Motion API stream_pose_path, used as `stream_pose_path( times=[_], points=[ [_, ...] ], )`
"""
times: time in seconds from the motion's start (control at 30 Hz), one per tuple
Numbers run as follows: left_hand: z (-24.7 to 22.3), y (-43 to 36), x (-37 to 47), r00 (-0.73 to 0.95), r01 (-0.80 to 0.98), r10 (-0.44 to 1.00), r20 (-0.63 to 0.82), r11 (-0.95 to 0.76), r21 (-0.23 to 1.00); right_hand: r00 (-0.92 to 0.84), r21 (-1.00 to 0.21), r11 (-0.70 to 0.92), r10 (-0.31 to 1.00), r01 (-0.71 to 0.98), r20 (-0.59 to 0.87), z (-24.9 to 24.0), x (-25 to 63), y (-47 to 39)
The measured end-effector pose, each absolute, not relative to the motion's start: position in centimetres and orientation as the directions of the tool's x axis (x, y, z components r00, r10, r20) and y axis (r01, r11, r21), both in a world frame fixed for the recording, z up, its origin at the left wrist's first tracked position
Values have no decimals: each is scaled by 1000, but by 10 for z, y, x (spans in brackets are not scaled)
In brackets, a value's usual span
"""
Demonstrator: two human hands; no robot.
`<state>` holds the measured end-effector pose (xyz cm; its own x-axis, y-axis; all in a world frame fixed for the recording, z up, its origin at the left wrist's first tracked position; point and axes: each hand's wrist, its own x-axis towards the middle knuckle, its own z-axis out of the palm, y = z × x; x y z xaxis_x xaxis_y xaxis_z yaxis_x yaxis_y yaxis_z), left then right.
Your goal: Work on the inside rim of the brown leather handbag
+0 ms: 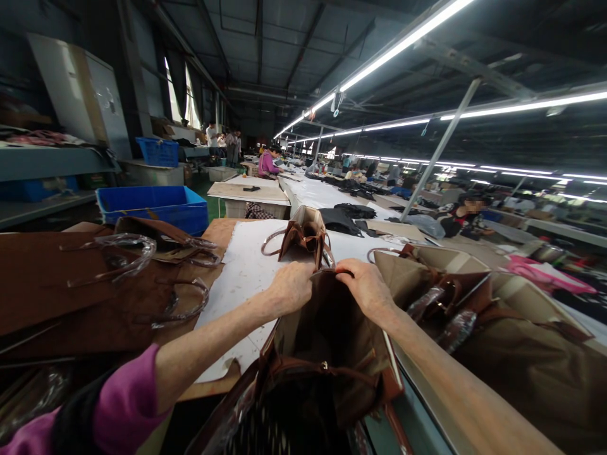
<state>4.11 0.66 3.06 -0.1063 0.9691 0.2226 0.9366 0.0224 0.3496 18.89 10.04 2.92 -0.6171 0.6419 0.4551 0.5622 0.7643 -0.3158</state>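
Observation:
A brown handbag [332, 354] with a tan lining stands in front of me, its mouth open towards me. My left hand [293, 287] is closed on the left part of the bag's far rim. Close beside it, my right hand [365, 287] pinches the same rim between thumb and fingers. A strap with a small metal clasp crosses the near side of the bag. Just beyond my hands stands a smaller brown bag [303, 243] with a looped handle, on white sheeting [246, 253].
Brown bag pieces with plastic-wrapped handles [137, 259] lie to the left. More lined bags [516, 341] stand at the right. Behind on the left is a blue bin [156, 205]. Black fabric pieces [341, 220] lie further along the table. A metal post [441, 148] rises at right; other people work farther off.

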Motion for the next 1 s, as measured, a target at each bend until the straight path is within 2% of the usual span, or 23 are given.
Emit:
stream_pose_path(
  times=[0.17,0.37,0.63,1.0],
  points=[
    [30,7,42,-126,931,974,188,50,362,-671,-207,804,584,558,457,27,188,103],
    [27,10,39,-119,937,968,220,36,348,-559,-257,701,695,665,452,32,185,98],
    [25,10,40,-121,939,960,251,28,344,-573,-262,712,688,651,445,30,185,102],
    [27,7,45,-120,941,969,216,41,335,-639,-120,756,617,644,459,29,189,100]
  ],
)
